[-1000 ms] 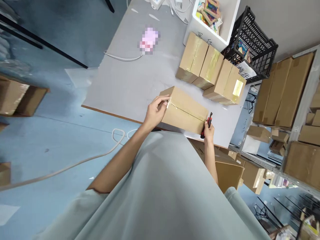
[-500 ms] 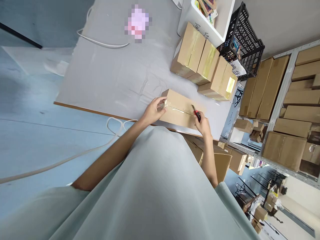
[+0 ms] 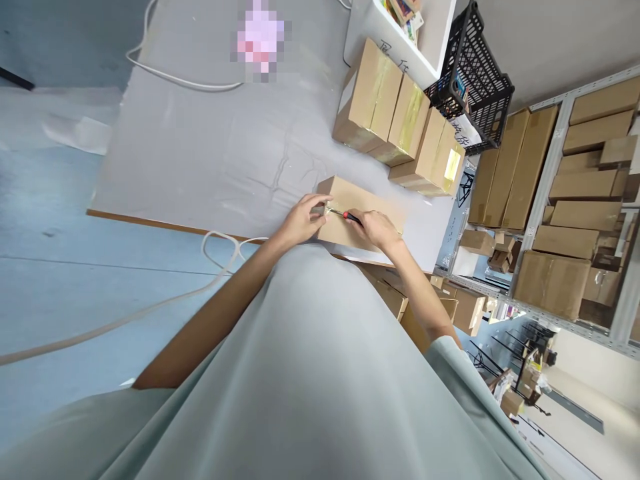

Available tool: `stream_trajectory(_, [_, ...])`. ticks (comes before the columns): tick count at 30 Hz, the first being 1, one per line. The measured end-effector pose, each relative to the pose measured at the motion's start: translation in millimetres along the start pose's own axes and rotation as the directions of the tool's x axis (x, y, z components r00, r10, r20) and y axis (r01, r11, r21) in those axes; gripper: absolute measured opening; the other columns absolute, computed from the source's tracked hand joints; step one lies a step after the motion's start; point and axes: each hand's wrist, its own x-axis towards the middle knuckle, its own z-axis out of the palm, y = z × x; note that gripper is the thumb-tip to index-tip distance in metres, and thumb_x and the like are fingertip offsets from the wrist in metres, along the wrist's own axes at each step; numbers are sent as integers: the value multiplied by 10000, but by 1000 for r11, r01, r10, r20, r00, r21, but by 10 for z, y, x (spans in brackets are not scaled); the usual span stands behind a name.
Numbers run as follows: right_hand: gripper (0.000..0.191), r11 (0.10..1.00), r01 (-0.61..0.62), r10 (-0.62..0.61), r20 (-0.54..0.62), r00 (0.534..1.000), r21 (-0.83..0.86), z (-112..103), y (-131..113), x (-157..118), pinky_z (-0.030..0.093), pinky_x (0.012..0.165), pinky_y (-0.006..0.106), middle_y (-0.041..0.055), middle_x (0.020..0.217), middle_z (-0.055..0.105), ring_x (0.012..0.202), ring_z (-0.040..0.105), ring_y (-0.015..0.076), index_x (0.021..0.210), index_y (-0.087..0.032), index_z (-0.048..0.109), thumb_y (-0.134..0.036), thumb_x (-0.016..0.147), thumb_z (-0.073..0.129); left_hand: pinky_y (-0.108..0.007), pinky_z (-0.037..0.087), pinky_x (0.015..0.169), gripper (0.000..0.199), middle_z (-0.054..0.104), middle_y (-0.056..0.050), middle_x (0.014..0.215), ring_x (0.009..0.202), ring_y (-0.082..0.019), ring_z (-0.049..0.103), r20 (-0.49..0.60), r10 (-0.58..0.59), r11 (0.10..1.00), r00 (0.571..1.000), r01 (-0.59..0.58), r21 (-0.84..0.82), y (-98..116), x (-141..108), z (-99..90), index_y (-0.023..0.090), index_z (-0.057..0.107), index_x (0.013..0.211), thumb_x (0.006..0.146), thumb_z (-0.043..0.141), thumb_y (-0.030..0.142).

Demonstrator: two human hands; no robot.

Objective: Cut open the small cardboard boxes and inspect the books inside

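Note:
A long cardboard box point(image 3: 360, 197) lies near the front edge of the table, with clear tape at its left end. My left hand point(image 3: 303, 221) grips that left end, its thumb and fingers set apart around the taped edge. In my right hand point(image 3: 379, 229) is a screwdriver point(image 3: 350, 216) with a red and black handle, held over the top of the box. Its thin metal shaft points left, and the tip is at the taped end beside my left fingers. Whether the tip has gone under the tape is too small to tell.
Taped cardboard boxes point(image 3: 375, 100) stand at the back right of the grey table point(image 3: 200, 153). Behind them are a white bin point(image 3: 395, 47) and a black plastic crate point(image 3: 480, 87). A white cable point(image 3: 190, 85) crosses the table, and shelving point(image 3: 545, 167) with cartons stands at right.
My right hand has moved left along the box, bringing the screwdriver from the right part to the left end. My left hand keeps its hold there. The view has shifted slightly.

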Motion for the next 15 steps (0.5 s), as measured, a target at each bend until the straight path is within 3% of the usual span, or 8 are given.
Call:
stream_trajectory(9, [484, 999, -10, 9, -15, 1000, -31, -3, -10, 70, 538, 1007, 353, 150, 1343, 858, 1232, 810, 317, 1576, -246, 661, -463, 1267, 359, -530, 672, 1140, 650, 619, -155, 1588, 1445, -353, 669, 8, -35, 999, 999, 35, -7, 42, -8, -20, 257, 722, 1484, 876, 769, 481])
stream_trajectory(15, [482, 999, 27, -27, 12, 1000, -42, -141, -45, 92, 550, 1042, 378, 180, 1396, 834, 1283, 789, 331, 1569, -220, 689, -444, 1263, 390, -528, 671, 1156, 716, 617, -160, 1585, 1442, -358, 679, -15, -63, 998, 998, 63, -9, 67, -27, -17, 247, 727, 1481, 865, 807, 603])
